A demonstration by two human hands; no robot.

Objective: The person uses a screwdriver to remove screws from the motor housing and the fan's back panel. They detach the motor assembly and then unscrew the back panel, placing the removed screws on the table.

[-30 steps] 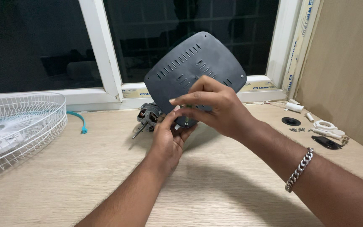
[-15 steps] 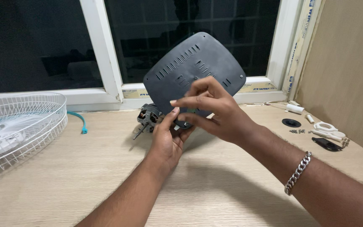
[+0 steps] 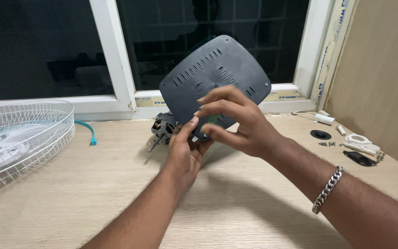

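The left hand [image 3: 184, 152] grips the lower edge of a dark grey vented cover [image 3: 215, 83], thumb and fingers closed on it, holding the plate tilted up off the wooden table [image 3: 116, 184]. The right hand [image 3: 236, 122] sits just in front of the cover's lower part, fingers loosely spread and fingertips pinched toward something small and greenish there; what it pinches is too small to tell. A chain bracelet [image 3: 326, 190] hangs at that wrist.

Just behind the cover's lower left edge lies a fan motor [image 3: 163, 129] with its shaft pointing down-left. Well left of the cover rests a white wire fan guard [image 3: 19, 138], with a teal strip [image 3: 86, 131] between guard and cover. Well right of the cover lie loose screws [image 3: 326, 144], a black round cap [image 3: 320, 134] and white plastic parts [image 3: 358, 140].

The cover is held by one edge only, so it could twist out of the grip and drop onto the motor. A small piece slipping from the fingertips could roll away across the table.
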